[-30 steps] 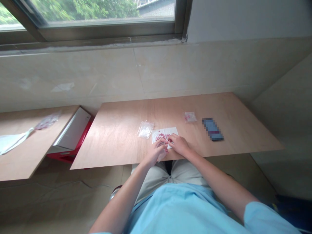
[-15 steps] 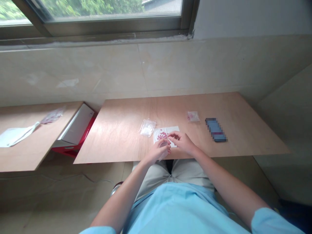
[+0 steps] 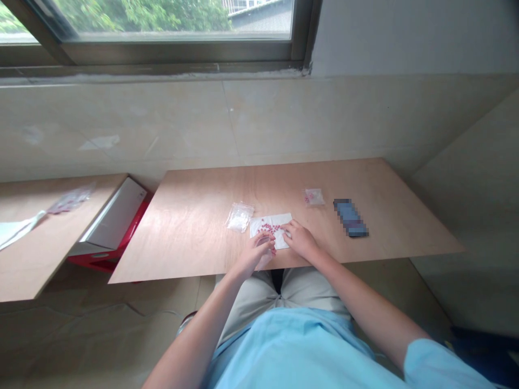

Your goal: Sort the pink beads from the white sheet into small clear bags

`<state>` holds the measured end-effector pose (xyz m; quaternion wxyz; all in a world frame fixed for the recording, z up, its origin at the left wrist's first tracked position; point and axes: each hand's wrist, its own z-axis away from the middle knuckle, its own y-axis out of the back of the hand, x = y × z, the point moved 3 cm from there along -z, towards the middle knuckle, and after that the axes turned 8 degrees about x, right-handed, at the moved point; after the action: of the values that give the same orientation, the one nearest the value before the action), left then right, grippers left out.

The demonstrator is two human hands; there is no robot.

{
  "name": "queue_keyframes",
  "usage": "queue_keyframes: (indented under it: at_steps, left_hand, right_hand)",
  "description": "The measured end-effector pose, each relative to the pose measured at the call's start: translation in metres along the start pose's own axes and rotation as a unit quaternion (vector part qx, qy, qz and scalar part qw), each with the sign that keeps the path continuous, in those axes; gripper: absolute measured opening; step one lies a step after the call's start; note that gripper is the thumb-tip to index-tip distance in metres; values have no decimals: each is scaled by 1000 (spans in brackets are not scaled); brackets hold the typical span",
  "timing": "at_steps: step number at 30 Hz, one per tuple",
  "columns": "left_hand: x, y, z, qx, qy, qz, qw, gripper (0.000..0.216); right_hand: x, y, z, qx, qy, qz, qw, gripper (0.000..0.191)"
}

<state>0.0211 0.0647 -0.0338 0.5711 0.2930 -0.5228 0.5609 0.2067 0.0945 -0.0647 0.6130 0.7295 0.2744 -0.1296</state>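
On the table (image 3: pixel 194 221), clear bags (image 3: pixel 240 217) just beside the paper. Next, left hand (image 3: pixel 256 252), fingers curled loosely around a plastic pouch (image 3: pixel 265 261) near the front edge. Just beyond, red beads (image 3: pixel 265 227) on white paper (image 3: pixel 285 218), spread longest side to side: ahead of left hand, leftward of right hand (image 3: pixel 300 241), about equally near both. Right fingertips bent together at the beads' right end; too small to make out whether pinching anything.
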Motion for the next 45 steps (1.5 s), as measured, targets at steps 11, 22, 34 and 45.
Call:
queue_keyframes:
  at_steps: [11, 22, 34, 45]
  left_hand:
    - [1, 1, 2, 8, -13, -12, 1000, 33]
    - [-3, -6, 4, 19, 0, -73, 997, 27]
    - [-7, -6, 4, 5, 24, 9, 1000, 28]
    - [1, -3, 3, -9, 23, 115, 993, 24]
  right_hand:
    - [-3, -4, 1, -11, 11, -6, 1000, 17]
    - [-11, 13, -7, 66, -125, -333, 932, 31]
    - [-11, 18, -2, 16, -64, -276, 959, 22]
    - [-3, -1, 1, -8, 16, 28, 999, 41]
